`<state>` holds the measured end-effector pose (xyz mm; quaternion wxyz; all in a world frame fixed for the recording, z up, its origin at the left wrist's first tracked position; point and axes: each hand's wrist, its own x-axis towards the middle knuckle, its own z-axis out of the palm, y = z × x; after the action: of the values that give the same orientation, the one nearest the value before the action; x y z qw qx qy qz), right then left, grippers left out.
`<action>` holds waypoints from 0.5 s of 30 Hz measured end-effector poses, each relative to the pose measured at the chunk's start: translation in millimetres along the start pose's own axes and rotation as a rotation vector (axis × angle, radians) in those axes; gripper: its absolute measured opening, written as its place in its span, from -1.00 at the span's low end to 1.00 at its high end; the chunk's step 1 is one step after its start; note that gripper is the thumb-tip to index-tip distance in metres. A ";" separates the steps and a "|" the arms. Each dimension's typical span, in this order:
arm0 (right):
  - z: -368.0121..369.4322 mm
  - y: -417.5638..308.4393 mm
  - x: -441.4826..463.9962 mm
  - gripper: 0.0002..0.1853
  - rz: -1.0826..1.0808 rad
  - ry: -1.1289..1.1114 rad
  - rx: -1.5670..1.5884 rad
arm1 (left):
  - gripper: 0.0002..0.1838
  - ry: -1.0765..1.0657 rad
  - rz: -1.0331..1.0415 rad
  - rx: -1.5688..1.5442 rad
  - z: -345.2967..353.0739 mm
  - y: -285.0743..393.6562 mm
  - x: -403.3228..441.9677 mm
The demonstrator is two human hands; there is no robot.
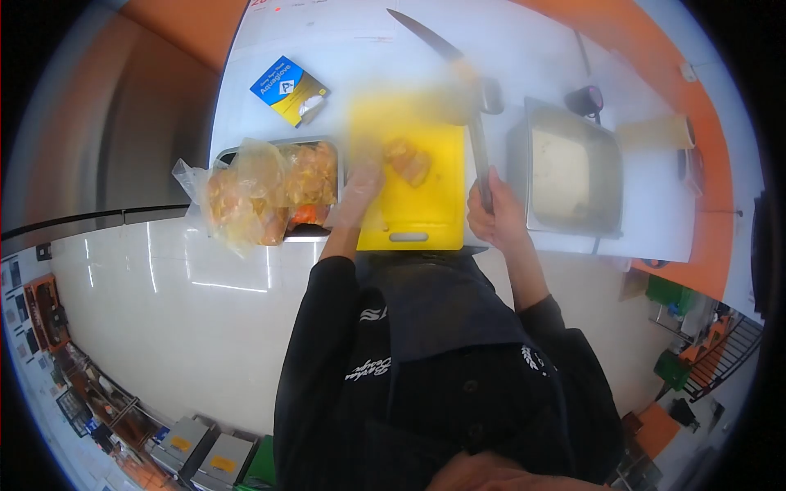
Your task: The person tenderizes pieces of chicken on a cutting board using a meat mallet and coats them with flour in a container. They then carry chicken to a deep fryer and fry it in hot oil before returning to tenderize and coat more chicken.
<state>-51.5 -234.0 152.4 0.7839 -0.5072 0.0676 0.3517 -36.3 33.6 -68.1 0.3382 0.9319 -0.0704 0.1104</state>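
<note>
My right hand is closed around the lower end of a long metal tool, upright beside the board's right edge. Its dark, rounded head is at the far end, so it looks like a meat mallet. My left hand, seemingly in a clear glove, is at the left edge of the yellow cutting board; a hazy smear hides its fingers. Close to it on the board lies a piece of raw meat. A knife rests beyond the board, handle towards me.
Left of the board, a metal tray holds marinated meat, partly under a clear plastic bag. Behind stands a blue-yellow glove box. Rightward are a deep metal pan, a dark cup and a roll.
</note>
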 end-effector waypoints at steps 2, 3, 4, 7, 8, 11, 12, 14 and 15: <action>-4.9 -3.0 -3.6 -0.44 0.046 -0.162 0.223 | -0.62 0.020 -0.010 -0.017 8.9 -9.1 -4.2; -7.3 -1.3 -2.6 -0.45 0.068 -0.193 0.279 | -0.64 0.027 -0.013 -0.026 11.5 -11.4 -7.3; -8.3 -0.9 -1.8 -0.45 0.092 -0.226 0.335 | -0.65 0.037 -0.015 -0.034 14.2 -14.2 -9.5; 5.3 -11.7 -1.6 -0.46 0.069 0.227 -0.072 | -0.68 0.053 -0.015 -0.048 19.2 -21.3 -15.1; 10.6 -14.2 -0.8 -0.46 -0.090 0.268 -0.183 | -0.70 0.057 -0.015 -0.053 20.7 -23.1 -16.5; 17.6 -13.1 0.5 -0.45 -0.469 0.380 -0.441 | -0.73 0.072 -0.013 -0.086 23.4 -30.9 -17.3; 5.4 7.6 10.7 -0.46 -0.572 0.392 -0.572 | -0.74 0.084 -0.009 -0.105 25.6 -34.3 -17.6; -31.0 71.3 40.0 -0.48 -0.778 0.417 -0.832 | -0.77 0.116 0.010 -0.118 33.3 -43.7 -17.2; -35.2 86.8 46.3 -0.50 -0.607 0.400 -1.169 | -0.78 0.132 0.036 -0.105 39.3 -49.9 -16.0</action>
<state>-62.1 -220.6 49.4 0.4177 -0.8985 -0.1350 -0.0048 -35.3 47.1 -132.1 0.3882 0.9023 -0.0706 0.1737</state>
